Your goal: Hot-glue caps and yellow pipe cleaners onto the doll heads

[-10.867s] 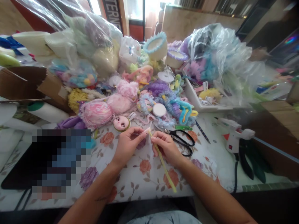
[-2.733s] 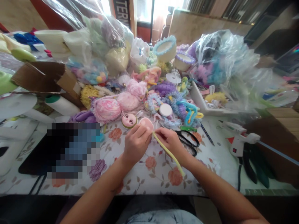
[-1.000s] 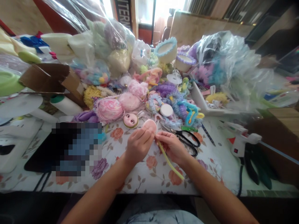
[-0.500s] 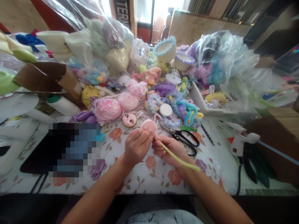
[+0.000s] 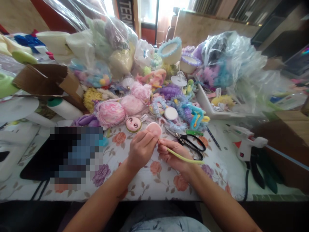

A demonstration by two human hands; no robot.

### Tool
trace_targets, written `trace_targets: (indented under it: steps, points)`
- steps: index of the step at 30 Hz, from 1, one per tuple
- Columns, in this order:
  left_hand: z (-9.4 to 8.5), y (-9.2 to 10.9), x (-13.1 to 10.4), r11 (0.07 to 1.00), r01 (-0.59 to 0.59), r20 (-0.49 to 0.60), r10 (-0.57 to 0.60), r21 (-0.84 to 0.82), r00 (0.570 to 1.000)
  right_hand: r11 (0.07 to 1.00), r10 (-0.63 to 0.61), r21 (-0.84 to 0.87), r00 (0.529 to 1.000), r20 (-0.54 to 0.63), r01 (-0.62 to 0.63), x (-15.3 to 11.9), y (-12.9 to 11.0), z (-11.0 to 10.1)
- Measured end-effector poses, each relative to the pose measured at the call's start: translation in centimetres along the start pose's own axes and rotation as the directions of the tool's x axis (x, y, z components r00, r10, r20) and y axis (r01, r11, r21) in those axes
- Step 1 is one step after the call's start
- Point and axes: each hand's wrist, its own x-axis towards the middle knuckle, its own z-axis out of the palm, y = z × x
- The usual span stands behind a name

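Observation:
My left hand (image 5: 142,149) is closed on a round pink pad (image 5: 154,129), whose far edge shows above the fingers. Close against it, my right hand (image 5: 172,154) pinches a yellow-green fuzzy strip (image 5: 184,158) that trails back over the wrist. The fingertips of both hands meet below the pad and hide where the strip ends. Just beyond the left hand lies a round doll face (image 5: 133,124) with big eyes. Black-handled scissors (image 5: 190,141) rest right of the pad, past the right hand.
Pink yarn (image 5: 110,113) and fluffy coloured pieces are heaped behind the hands. A dark tablet (image 5: 43,158) lies at left. On the right are a pen (image 5: 214,138), a white glue gun (image 5: 246,146) and a white tray (image 5: 207,108). Plastic bags (image 5: 236,58) stand behind.
The free end of the yellow-green strip has dropped lower over the right wrist. Both hands have shifted very slightly, with the pink pad still held.

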Motion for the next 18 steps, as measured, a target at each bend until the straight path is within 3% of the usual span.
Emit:
trace_targets:
  steps: [3,5,7,8,10,11,13,16,18]
  points:
    - [0.3,-0.2,0.1,0.996,0.089,0.012,-0.088,-0.007,0.996,0.975,-0.108,-0.201,0.991,-0.073,0.091,-0.4,-0.1,-0.2]
    - [0.4,-0.3,0.2,0.977,0.21,0.036,-0.209,-0.031,0.977,0.864,-0.267,-0.468,0.957,-0.115,0.185,-1.0,-0.8,-0.7]
    - [0.4,-0.3,0.3,0.918,0.38,0.082,-0.372,-0.117,0.925,0.616,-0.479,-0.745,0.873,-0.097,0.255,-2.0,-1.9,-1.8]
    - [0.3,-0.2,0.4,0.864,0.471,0.119,-0.456,-0.178,0.882,0.442,-0.59,-0.86,0.805,-0.064,0.256,-2.7,-2.5,-2.4]
    - [0.0,-0.1,0.8,0.719,0.634,0.215,-0.597,-0.284,0.773,0.086,-0.756,-0.985,0.654,0.035,0.152,-4.1,-3.7,-4.0]
    - [-0.3,-0.1,1.0,0.637,0.699,0.265,-0.649,-0.323,0.714,-0.042,-0.789,-0.996,0.61,0.08,0.076,-4.7,-4.2,-4.8]
    - [-0.7,0.0,1.4,0.451,0.805,0.378,-0.719,-0.386,0.584,-0.181,-0.774,-0.983,0.622,0.116,-0.042,-6.0,-4.8,-6.3]
    - [-1.2,0.0,2.0,0.115,0.879,0.572,-0.719,-0.463,0.396,-0.257,-0.696,-0.956,0.714,0.082,-0.14,-7.1,-5.2,-7.5]
    - [-1.4,-0.2,2.2,-0.067,0.879,0.678,-0.664,-0.473,0.315,-0.302,-0.647,-0.938,0.759,0.071,-0.169,-7.3,-5.4,-7.5]
